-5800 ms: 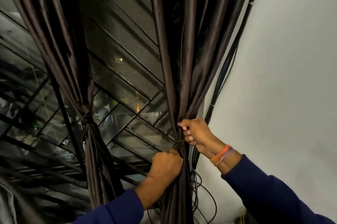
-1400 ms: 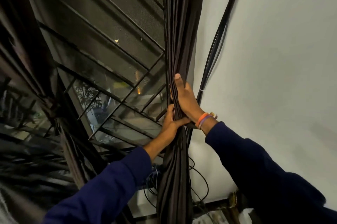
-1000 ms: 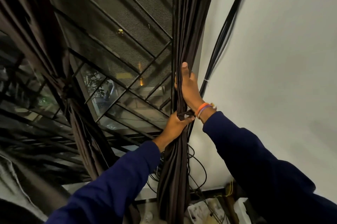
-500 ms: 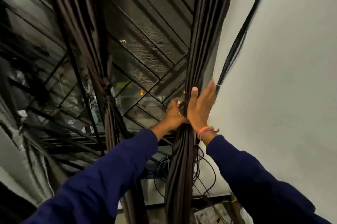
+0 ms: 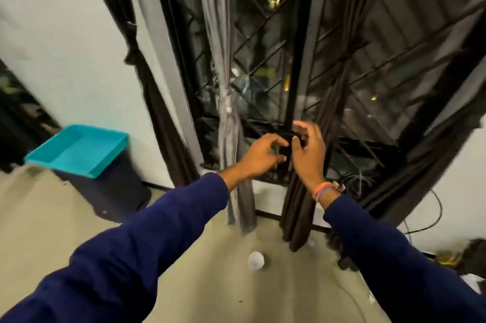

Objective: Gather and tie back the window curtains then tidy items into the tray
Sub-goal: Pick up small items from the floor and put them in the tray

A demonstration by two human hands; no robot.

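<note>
Now left hand (image 5: 259, 155), right hand (image 5: 307, 154) loose, empty, near window grille (image 5: 263, 33); teal tray (image 5: 76, 150) far left.

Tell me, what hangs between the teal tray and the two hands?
In the head view, a tied dark curtain and a tied grey curtain hang between the teal tray and the hands.
</note>
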